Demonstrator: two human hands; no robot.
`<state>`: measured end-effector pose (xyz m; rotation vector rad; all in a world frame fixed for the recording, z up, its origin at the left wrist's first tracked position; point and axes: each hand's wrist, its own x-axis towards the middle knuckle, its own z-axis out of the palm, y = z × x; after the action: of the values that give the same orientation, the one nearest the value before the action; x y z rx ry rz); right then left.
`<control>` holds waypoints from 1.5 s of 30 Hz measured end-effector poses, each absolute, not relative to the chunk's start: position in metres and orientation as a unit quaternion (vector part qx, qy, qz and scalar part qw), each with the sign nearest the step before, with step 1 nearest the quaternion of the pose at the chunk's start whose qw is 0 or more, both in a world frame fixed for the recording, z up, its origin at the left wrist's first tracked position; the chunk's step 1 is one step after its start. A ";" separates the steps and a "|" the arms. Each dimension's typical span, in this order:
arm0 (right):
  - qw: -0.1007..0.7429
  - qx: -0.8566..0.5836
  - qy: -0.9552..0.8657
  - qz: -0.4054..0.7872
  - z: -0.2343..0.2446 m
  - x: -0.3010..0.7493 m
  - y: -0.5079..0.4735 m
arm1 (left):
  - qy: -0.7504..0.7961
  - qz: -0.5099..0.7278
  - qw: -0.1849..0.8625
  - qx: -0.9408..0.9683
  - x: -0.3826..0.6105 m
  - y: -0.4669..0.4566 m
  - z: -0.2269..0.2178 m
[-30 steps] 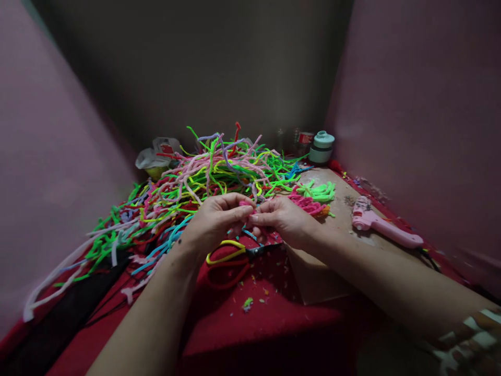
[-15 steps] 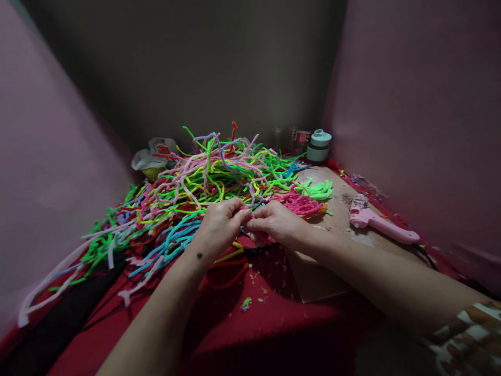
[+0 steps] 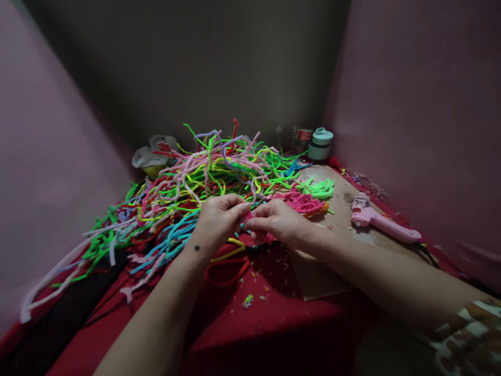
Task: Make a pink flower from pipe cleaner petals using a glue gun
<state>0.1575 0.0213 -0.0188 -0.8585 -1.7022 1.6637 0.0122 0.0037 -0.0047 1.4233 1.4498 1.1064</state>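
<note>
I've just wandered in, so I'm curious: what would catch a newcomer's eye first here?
First, the tangled heap of bright, many-coloured pipe cleaners at the centre back, trailing off leftward. Next, the left hand and right hand meeting in the middle, pinching a small pink piece. Then the pink glue gun lying on the brown board at right.

A dark red cloth-covered table [image 3: 223, 321] carries everything. A large tangled heap of multicoloured fuzzy stems [image 3: 219, 172] spreads over its far middle and left, beside a long flat black strip [image 3: 66, 313] at the left. Scissors with one yellow and one red looped handle [image 3: 230, 254] lie near the middle, with small coloured fuzzy scraps [image 3: 248, 301] scattered nearer. On the right rests a flat tan board [image 3: 319, 282], bearing a bright pink fuzzy bundle [image 3: 299, 202], a light green fuzzy bundle [image 3: 319, 188] and a pink plastic glue gun [image 3: 385, 225].
</note>
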 end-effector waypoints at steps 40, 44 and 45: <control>0.413 -0.295 -0.230 0.830 -0.024 0.158 0.046 | 0.414 0.357 0.008 0.838 0.011 0.005 -0.017; 0.408 -0.290 -0.220 0.837 -0.022 0.158 0.046 | 0.419 0.346 0.004 0.840 0.013 0.002 -0.017; 0.411 -0.290 -0.222 0.836 -0.022 0.159 0.047 | 0.419 0.349 0.023 0.838 0.014 0.001 -0.016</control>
<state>0.1585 0.0468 -0.0221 -0.7294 -0.5585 2.1034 0.0137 0.0012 -0.0156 2.5956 1.2980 1.0796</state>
